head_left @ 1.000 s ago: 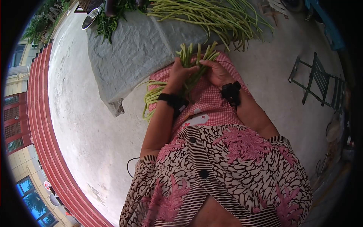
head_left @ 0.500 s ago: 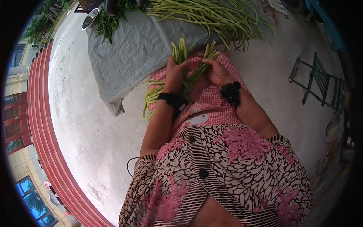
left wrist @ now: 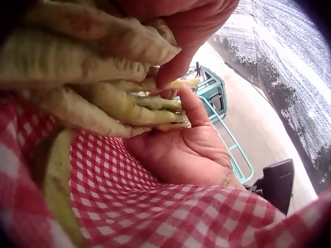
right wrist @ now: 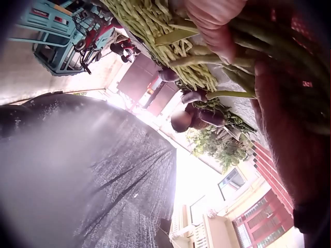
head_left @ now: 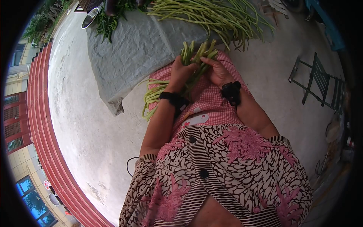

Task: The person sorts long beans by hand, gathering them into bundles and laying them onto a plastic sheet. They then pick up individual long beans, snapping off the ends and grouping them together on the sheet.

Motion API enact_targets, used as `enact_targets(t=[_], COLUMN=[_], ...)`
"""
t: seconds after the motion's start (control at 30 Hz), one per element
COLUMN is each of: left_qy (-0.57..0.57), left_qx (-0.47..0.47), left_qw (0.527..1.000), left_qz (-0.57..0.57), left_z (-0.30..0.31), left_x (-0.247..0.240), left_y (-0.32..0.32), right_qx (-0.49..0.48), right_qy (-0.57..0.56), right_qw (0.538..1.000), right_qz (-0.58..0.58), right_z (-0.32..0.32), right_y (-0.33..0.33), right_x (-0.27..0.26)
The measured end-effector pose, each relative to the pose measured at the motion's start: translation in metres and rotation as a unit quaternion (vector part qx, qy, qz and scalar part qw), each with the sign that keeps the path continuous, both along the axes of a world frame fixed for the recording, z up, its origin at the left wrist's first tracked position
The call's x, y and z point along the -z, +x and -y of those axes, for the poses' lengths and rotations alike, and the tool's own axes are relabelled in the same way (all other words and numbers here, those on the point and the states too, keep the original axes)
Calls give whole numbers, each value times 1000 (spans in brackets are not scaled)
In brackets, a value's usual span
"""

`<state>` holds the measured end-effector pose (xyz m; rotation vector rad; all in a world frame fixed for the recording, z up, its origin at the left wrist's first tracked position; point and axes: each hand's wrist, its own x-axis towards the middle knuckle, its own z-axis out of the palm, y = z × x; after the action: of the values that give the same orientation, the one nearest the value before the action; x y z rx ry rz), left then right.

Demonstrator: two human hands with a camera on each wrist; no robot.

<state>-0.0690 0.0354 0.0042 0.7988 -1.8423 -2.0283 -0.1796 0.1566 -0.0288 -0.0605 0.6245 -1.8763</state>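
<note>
Above the red checked apron (head_left: 211,99), both hands hold long green beans. The left hand (head_left: 180,74) grips one part of the bunch (head_left: 186,53), its ends sticking up past the fingers. Close beside it, the right hand (head_left: 219,72) grips the other part, thumb laid across the beans. In the left wrist view, thick pale beans (left wrist: 72,62) cross in front of the right hand (left wrist: 181,155). The right wrist view shows fingers around dark, shaded beans (right wrist: 274,41). More beans (head_left: 154,94) lie on the apron left of the left wrist.
A grey sheet (head_left: 124,56) lies ahead, bearing a heap of long beans (head_left: 211,17) and green peppers (head_left: 107,26). A metal bowl (head_left: 90,18) is at its far left corner. A folding chair (head_left: 319,77) stands right; red steps (head_left: 41,113) run along the left.
The left hand and its beans moved left, away from the right hand, then back beside it. The right hand has stayed nearly in place.
</note>
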Motion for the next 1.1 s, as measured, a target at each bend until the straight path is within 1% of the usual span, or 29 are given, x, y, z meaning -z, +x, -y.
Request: enact_targets(t=[0.03, 0.1, 0.13, 0.2, 0.23, 0.33, 0.4, 0.43, 0.5, 0.63, 0.73, 0.8, 0.83, 0.9, 0.93, 1.0, 1.03, 1.1], left_qy=[-11, 38, 62, 127, 159, 119, 97, 86, 47, -18, -23, -14, -9, 28, 46, 67, 78, 28], left_qx=[-6, -72, -104, -133, -148, -109, -76, -60, -24, 24, 40, 31, 26, -62, -106, -119, -125, -86], left_qw=[1000, 997, 993, 982, 974, 987, 992, 994, 999, 999, 999, 999, 999, 997, 993, 991, 989, 995], left_qz=[-1, -10, -13, -42, -57, 23, -7, -22, -7, 25, 27, -13, -34, -19, -10, -3, 0, 33], left_z=[2, 6, 6, 3, 1, 3, 1, 1, 3, 7, 8, 5, 3, 4, 5, 5, 5, 8], left_x=[2, -1, -6, -14, -17, -23, -14, -8, 3, 12, 12, 11, 9, 6, 4, -8, -13, -7], left_y=[0, 3, 4, 5, 6, 9, 7, 5, 4, 3, 0, 0, 0, 3, 5, 9, 9, 9], right_qx=[10, 31, 17, -10, -14, -15, 0, 5, 15, 6, 13, 31, 28, 20, 23, 28, 27, 27], right_qy=[8, 24, 10, -19, -21, -14, 7, 9, 11, -1, 0, 7, 16, 34, 24, 2, 9, 22], right_qw=[1000, 999, 999, 997, 998, 1000, 1000, 1000, 1000, 999, 998, 998, 999, 998, 998, 998, 998, 999], right_qz=[10, 29, 46, 77, 66, 23, -16, -14, -10, -47, -67, -58, -24, 46, 48, 54, 50, 40], right_z=[0, 1, -1, -3, -3, -3, 0, 1, 0, 0, 0, 2, 1, -1, -1, 0, 1, 1], right_y=[-1, -2, -4, -7, -7, -8, -5, -3, -1, 1, 0, 1, -1, -6, -6, -6, -6, -5], right_x=[4, 13, 16, 18, 18, 20, 19, 18, 12, 5, 5, 7, 9, 14, 17, 19, 19, 18])
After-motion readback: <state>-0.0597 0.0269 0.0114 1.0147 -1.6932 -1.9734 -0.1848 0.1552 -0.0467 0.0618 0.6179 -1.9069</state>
